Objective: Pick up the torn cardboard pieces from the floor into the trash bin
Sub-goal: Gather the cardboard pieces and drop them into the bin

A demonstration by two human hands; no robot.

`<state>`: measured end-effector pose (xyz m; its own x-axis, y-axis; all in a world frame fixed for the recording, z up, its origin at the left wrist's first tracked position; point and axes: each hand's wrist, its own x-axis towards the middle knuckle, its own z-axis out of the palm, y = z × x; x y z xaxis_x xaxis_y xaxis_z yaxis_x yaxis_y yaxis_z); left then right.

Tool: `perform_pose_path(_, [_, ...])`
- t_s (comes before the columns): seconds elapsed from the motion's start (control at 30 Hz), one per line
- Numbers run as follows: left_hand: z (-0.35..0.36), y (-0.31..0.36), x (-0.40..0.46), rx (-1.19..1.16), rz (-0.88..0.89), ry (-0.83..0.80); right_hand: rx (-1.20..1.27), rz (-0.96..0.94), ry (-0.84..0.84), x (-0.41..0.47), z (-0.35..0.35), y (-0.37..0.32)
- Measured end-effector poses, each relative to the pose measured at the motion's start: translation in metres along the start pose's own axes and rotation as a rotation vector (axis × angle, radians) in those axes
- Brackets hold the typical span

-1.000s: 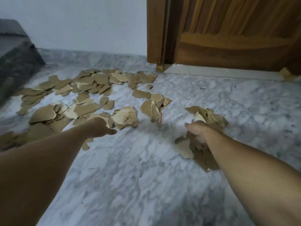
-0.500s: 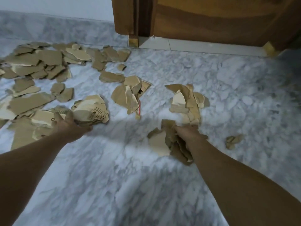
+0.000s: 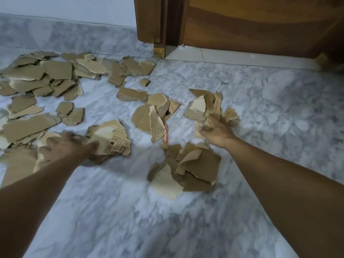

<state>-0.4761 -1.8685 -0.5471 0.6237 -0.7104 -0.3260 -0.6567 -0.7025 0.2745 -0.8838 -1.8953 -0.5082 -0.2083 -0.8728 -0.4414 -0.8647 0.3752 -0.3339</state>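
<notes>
Gathering step: left hand (image 3: 65, 146) presses spread fingers on printed cardboard piece (image 3: 111, 138), right hand (image 3: 216, 133) grips cardboard clump (image 3: 204, 110); next, scoop toward the unseen bin.

The left hand (image 3: 63, 148) is motion-blurred, its grip unclear; the cardboard scatter (image 3: 28, 81) runs off the left edge.

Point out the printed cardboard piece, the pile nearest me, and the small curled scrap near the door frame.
printed cardboard piece (image 3: 113, 141), head view, on its printed face.
nearest pile (image 3: 201, 164), head view, on the top brown sheet.
curled scrap (image 3: 144, 82), head view, on its middle.
</notes>
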Motion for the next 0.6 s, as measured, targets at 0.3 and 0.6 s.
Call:
perform_pose_path(0.3, [-0.002,0.017,-0.039,0.028,0.074,-0.047,-0.026,-0.053,0.164,-0.024,0.045,-0.021])
perform_pose_path(0.6, [0.001,0.026,-0.073,-0.002,0.015,-0.044,0.084,0.222,0.218,-0.060,0.032,-0.008])
